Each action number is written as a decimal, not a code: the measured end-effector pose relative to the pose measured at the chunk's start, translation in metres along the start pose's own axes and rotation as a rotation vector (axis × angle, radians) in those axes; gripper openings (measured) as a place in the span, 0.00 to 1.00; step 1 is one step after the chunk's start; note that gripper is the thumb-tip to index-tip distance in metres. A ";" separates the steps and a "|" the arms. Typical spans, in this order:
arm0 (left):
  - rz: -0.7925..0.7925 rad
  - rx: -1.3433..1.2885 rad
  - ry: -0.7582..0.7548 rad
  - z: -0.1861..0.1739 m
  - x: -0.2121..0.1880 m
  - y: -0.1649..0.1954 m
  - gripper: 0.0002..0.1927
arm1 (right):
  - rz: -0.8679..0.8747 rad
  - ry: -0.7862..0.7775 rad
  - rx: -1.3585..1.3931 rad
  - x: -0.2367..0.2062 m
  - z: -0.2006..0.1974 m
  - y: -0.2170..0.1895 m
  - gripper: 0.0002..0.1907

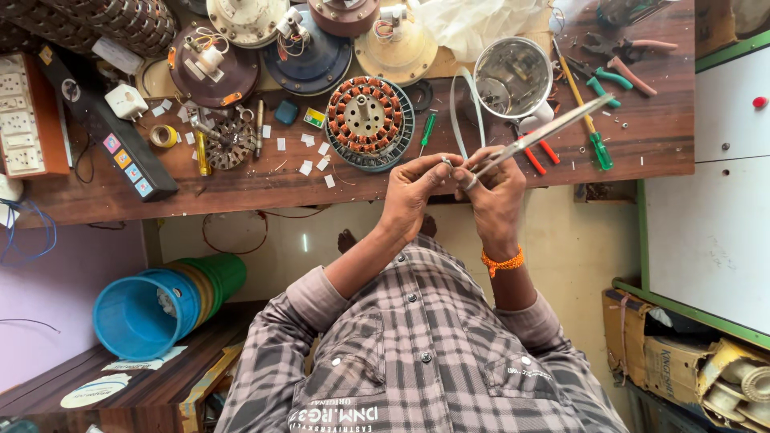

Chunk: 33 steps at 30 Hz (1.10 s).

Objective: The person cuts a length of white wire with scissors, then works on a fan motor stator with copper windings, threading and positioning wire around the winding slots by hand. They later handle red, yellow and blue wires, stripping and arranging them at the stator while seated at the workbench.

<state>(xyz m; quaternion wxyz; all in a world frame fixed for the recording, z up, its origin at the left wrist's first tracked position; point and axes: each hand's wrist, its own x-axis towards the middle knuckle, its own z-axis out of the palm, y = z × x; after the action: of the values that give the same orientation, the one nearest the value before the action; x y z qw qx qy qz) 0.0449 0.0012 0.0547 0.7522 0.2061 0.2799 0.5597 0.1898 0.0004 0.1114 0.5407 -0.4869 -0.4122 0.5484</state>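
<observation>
Head view, looking down: both hands are raised together just in front of the near edge of the surface [241, 188]. The right hand [496, 192], with an orange thread at the wrist, has its fingers [473, 178] closed through the loops of a pair of scissors [536, 138], whose long pale blades point up and to the right over the bench. The left hand [417, 186] has its fingers pinched shut on something very small at the blade pivot; what it is cannot be made out, possibly a strip of white material.

Risk, as judged: the pinching fingertips lie right beside the blades, so a closing cut could nick them. The piece is tiny and held over open floor, so a loose pinch would drop it out of reach. The blade tips project toward the metal bowl [513, 76] and could knock it.

Farther on, the wound stator [367, 119] with copper coils sits on the surface just beyond the left hand, flat and untouched, with small white paper slips [309, 167] scattered to its left. Pliers [605, 80] and screwdrivers [593, 132] lie at the right.
</observation>
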 end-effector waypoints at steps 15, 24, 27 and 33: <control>-0.039 -0.059 0.007 -0.007 0.000 0.002 0.13 | -0.184 -0.009 -0.279 -0.007 0.013 -0.002 0.13; -0.026 -0.138 -0.004 0.000 -0.008 0.009 0.13 | -0.029 -0.065 -0.120 -0.009 0.017 -0.004 0.23; -0.018 0.037 -0.035 0.003 -0.010 0.023 0.19 | 0.049 -0.135 -0.028 -0.009 0.010 -0.007 0.26; 0.234 0.253 -0.078 0.015 -0.021 0.030 0.23 | 0.164 -0.175 0.010 -0.010 0.008 -0.016 0.31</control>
<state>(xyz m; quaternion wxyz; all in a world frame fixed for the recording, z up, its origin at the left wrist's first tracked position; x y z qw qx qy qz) 0.0287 -0.0100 0.0885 0.6602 0.3519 0.2928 0.5955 0.1845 -0.0080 0.1295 0.4585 -0.4663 -0.4139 0.6333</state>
